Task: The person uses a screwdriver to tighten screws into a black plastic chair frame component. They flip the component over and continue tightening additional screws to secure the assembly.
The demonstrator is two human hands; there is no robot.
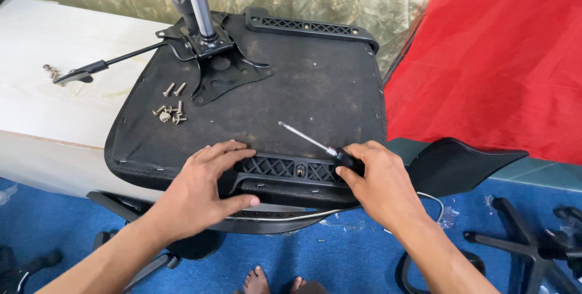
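1. Bracket (285, 168): a black plastic armrest bracket with a lattice face lies along the near edge of the upturned seat (303, 82), with a screw head showing near its middle.
2. The seat lies bottom-up on a pale table (54, 70), its near edge jutting past the table towards the person.
3. The left hand (203, 194) grips the left end of the bracket, fingers curled over the top and thumb pressed under its front edge.
4. The right hand (379, 182) is closed around the black handle of a screwdriver (312, 142); its fingertips also seem to touch the right end of the bracket, though the view is not clear there.
5. The screwdriver's thin shaft points up and left over the seat, and its tip is well apart from the bracket's screw.
6. A second bracket (309, 27) of the same kind sits on the far edge of the seat.
7. A black metal plate (224, 70) with a shiny column (197, 0) rising from it is on the far left part of the seat; a lever (100, 66) reaches from it out over the table.
8. Loose screws (170, 109) lie in a small cluster on the seat, just left of the plate.
9. A red cloth (497, 57) hangs at right. On the blue floor (351, 251) are a black chair back (461, 160) and a star base (527, 251).
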